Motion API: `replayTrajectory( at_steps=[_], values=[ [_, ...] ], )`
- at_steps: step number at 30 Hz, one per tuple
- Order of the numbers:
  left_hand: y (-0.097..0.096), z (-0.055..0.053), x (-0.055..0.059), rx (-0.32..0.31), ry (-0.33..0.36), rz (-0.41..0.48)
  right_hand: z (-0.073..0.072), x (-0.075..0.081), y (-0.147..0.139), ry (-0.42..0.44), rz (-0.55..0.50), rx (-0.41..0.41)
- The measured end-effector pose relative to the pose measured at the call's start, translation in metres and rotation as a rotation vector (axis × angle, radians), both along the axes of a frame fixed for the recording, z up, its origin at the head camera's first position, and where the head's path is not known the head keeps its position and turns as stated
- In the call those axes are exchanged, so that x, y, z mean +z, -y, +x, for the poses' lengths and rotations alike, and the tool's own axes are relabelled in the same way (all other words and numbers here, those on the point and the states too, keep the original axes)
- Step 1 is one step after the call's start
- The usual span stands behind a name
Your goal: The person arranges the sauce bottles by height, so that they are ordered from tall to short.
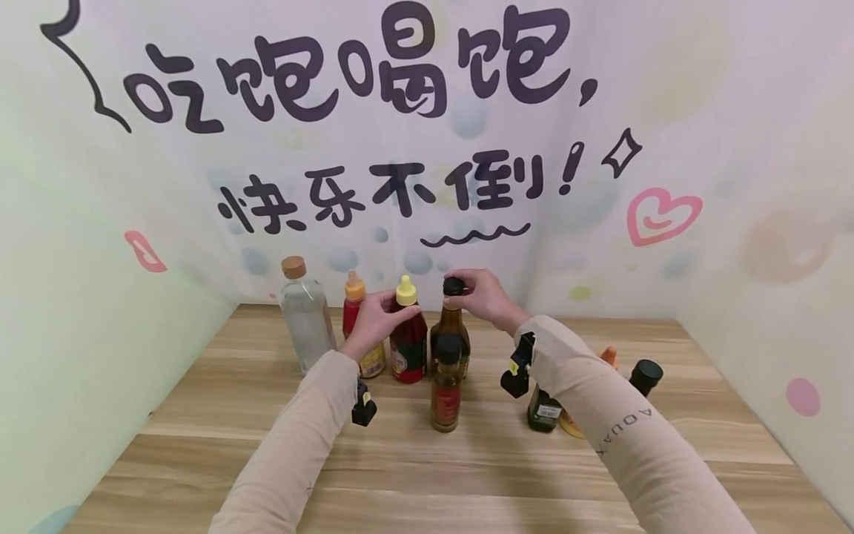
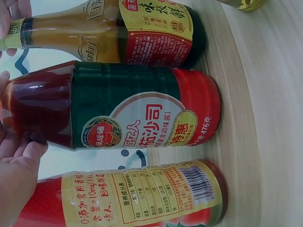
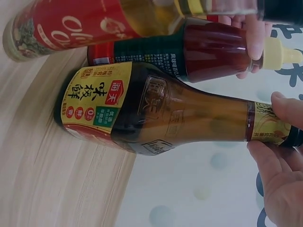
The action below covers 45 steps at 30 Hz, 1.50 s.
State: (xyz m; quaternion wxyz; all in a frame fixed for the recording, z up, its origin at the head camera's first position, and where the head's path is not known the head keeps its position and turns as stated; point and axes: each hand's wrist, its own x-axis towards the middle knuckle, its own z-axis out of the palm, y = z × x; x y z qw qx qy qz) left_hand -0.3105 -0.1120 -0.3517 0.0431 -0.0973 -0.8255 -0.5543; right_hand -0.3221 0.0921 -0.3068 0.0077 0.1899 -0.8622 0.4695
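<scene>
My left hand (image 1: 376,320) grips the upper part of a ketchup bottle (image 1: 408,347) with a yellow nozzle cap, thumb on one side and fingers on the other. To its right, my right hand (image 1: 489,298) pinches the neck of a brown soy sauce bottle (image 3: 189,116) just under its black cap. Both bottles stand upright, side by side, near the back wall. In the right wrist view, the soy sauce has a yellow and red label. A small olive oil bottle (image 1: 445,397) with a dark cap stands in front of the soy sauce, partly covering it.
Left of the ketchup stand a red bottle (image 1: 352,315) with an orange cap, partly behind my left hand, and a tall clear bottle (image 1: 307,319) with a brown cap. Under my right forearm are several more bottles, one dark-capped (image 1: 646,376). A printed cloth wall (image 1: 467,245) rises behind the wooden table (image 1: 400,475).
</scene>
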Motion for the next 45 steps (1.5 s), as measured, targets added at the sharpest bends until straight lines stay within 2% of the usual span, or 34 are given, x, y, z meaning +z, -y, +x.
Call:
replayTrajectory(
  at_steps=[10, 16, 21, 26, 41, 45],
  values=[
    [-0.0006, -0.0001, 0.0007, -0.004, 0.001, 0.006, 0.0009, -0.0018, -0.0015, -0.028, 0.031, -0.021],
    [0.0001, 0.0005, 0.0007, 0.000, -0.002, -0.007, 0.0008, -0.0013, -0.0030, -0.073, 0.081, 0.005],
    [0.0001, 0.0006, 0.0014, 0.005, 0.009, -0.007, 0.0001, 0.0007, -0.0052, -0.048, 0.100, 0.025],
    [-0.0008, 0.0005, 0.0016, 0.005, 0.015, -0.005, -0.0003, 0.0005, -0.0065, -0.022, 0.084, 0.041],
    [-0.0045, 0.0054, 0.0030, -0.038, 0.002, -0.001, -0.0003, -0.0044, -0.0083, -0.049, 0.051, 0.069],
    [-0.0071, 0.0070, 0.0057, -0.024, 0.008, -0.028, 0.0005, -0.0039, -0.0085, -0.040, 0.046, 0.065]
  ],
)
